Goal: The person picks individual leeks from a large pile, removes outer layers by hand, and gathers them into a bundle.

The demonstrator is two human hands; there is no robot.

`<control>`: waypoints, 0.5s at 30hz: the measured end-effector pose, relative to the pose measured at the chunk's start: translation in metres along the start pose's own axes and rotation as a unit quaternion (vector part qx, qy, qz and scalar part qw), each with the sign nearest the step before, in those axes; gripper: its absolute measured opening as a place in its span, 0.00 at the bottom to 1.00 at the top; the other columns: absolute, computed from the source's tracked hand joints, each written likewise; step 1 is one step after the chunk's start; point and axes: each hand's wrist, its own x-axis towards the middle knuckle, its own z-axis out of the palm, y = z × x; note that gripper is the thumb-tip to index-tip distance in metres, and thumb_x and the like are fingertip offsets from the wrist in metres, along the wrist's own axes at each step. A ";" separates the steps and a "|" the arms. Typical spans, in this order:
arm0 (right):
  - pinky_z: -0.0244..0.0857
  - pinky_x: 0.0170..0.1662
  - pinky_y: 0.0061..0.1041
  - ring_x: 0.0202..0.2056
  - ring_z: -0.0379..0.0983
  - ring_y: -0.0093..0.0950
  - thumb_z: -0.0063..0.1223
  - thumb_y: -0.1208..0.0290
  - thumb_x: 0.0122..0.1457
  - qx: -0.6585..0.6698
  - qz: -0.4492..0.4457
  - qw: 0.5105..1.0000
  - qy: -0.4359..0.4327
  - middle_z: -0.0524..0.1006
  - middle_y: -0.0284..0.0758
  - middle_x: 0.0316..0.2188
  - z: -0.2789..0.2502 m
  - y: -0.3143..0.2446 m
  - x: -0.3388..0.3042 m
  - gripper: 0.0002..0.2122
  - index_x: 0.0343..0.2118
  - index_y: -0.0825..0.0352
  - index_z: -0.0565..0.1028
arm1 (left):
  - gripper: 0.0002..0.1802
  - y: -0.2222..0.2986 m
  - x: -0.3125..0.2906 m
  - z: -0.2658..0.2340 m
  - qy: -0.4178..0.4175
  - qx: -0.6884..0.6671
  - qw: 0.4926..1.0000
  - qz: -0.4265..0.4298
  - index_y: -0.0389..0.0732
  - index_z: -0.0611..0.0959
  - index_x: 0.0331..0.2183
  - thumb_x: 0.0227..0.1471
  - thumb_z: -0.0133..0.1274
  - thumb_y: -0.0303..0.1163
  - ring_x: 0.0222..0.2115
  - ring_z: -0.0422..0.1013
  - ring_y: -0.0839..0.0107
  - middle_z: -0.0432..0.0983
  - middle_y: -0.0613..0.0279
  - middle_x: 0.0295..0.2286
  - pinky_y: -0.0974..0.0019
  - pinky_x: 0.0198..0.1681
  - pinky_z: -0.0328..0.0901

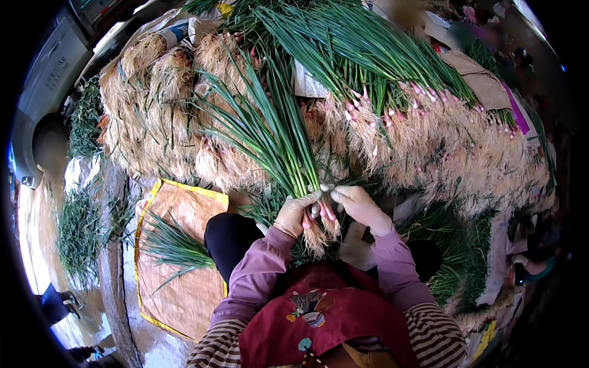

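Note:
A bunch of spring onions (296, 161) stands out in front of me, its long green leaves fanning away and its pink bulbs and pale roots (316, 238) hanging toward my lap. My left hand (297, 213), in a thin whitish glove, is closed round the stalks just above the bulbs. From the other side my right hand (359, 205), gloved alike, meets the stalks with fingers pressed together. Whatever its fingertips pinch there is too small or hidden to make out.
Beyond my hands lies a big heap of spring onions (368, 49), roots toward me. Matted root bundles (165, 110) pile at the far left. A tan sheet with yellow edging (178, 294) bears loose green leaves (175, 245) on my left. More greens (451, 251) lie on my right.

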 end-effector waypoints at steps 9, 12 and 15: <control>0.59 0.25 0.15 0.22 0.65 0.15 0.44 0.72 0.60 0.119 -0.023 0.966 0.228 0.76 0.32 0.26 -0.006 -0.024 -0.023 0.10 0.37 0.72 0.74 | 0.23 0.004 0.002 0.016 -0.086 -0.062 0.994 -0.012 0.33 0.69 0.49 0.58 0.40 0.39 0.15 0.61 0.79 0.73 0.55 0.23 0.78 0.16 0.55; 0.61 0.26 0.17 0.23 0.66 0.15 0.45 0.73 0.59 0.125 -0.039 0.962 0.240 0.76 0.32 0.25 -0.001 -0.026 -0.031 0.08 0.34 0.73 0.74 | 0.26 -0.001 0.006 0.015 -0.100 -0.092 0.991 -0.016 0.33 0.65 0.53 0.54 0.40 0.34 0.16 0.61 0.79 0.74 0.55 0.25 0.78 0.20 0.58; 0.62 0.26 0.22 0.21 0.70 0.23 0.54 0.71 0.54 0.037 -0.007 0.986 0.160 0.74 0.36 0.21 0.005 -0.037 -0.033 0.08 0.30 0.71 0.75 | 0.29 -0.008 0.013 0.006 -0.176 -0.117 0.977 -0.009 0.33 0.65 0.53 0.46 0.42 0.28 0.17 0.62 0.78 0.74 0.57 0.27 0.78 0.20 0.59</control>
